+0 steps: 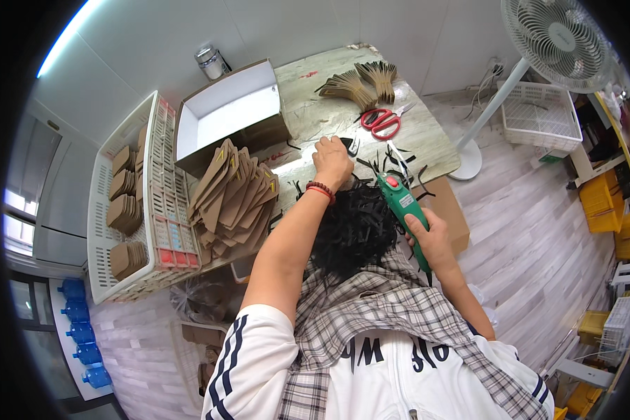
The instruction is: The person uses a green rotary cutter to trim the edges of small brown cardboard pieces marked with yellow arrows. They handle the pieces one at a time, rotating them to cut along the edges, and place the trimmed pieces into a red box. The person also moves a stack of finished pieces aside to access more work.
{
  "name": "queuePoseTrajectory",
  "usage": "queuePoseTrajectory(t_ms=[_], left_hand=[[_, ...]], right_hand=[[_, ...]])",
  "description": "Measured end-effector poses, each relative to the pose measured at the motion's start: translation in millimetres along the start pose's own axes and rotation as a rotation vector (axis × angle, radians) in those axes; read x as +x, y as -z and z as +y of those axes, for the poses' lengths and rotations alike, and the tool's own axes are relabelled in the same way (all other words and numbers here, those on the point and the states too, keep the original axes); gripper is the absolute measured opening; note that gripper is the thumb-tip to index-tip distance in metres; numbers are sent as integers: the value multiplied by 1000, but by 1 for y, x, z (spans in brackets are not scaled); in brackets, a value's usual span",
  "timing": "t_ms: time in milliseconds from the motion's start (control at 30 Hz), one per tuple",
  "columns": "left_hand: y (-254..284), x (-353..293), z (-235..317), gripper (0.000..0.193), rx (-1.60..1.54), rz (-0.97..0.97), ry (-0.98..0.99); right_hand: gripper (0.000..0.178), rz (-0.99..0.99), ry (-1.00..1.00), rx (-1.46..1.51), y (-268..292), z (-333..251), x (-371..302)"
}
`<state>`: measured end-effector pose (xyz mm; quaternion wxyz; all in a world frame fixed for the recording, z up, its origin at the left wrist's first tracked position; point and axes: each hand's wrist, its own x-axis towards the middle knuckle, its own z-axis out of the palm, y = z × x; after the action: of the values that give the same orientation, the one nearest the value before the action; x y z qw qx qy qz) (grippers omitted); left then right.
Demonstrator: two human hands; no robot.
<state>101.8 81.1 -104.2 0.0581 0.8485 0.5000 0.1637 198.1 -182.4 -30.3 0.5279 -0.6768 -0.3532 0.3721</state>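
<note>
My right hand (432,241) is wrapped round a green handheld electric cutter (403,203) with a red button; its pale metal tip points toward the far side of the table. Over the table, my left hand (332,162) has its fingers closed, with a small black strip (347,144) at the fingertips. A dense heap of black strips (353,227) lies between my forearms, at the table's near edge and over my plaid apron (378,301). Loose black strips are scattered round the cutter's tip. Beyond it rest red-handled scissors (381,124), blades to the right.
Fanned brown pieces (350,89) lie at the table's far end. To the left are stacked brown card-like pieces (234,189), an open box (280,105) with a white inside, and a white plastic crate (150,203). A fan (469,162) stands to the right.
</note>
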Motion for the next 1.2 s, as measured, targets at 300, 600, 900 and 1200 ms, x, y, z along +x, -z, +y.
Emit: queuePoseTrajectory(t_ms=[300,600,900,1200], left_hand=[[-12,9,-55,24,-721,238,144],[79,-61,9,16,-2112,188,540],[94,-73,28,10,-2063,294,577],[87,-81,38,8,-2000,190,576]], right_hand=[[31,12,2,-25,-3,-12,1],[33,26,77,-101,-24,-24,3],[32,0,87,-91,-26,-26,-3],[32,11,71,-48,-22,-27,-1]])
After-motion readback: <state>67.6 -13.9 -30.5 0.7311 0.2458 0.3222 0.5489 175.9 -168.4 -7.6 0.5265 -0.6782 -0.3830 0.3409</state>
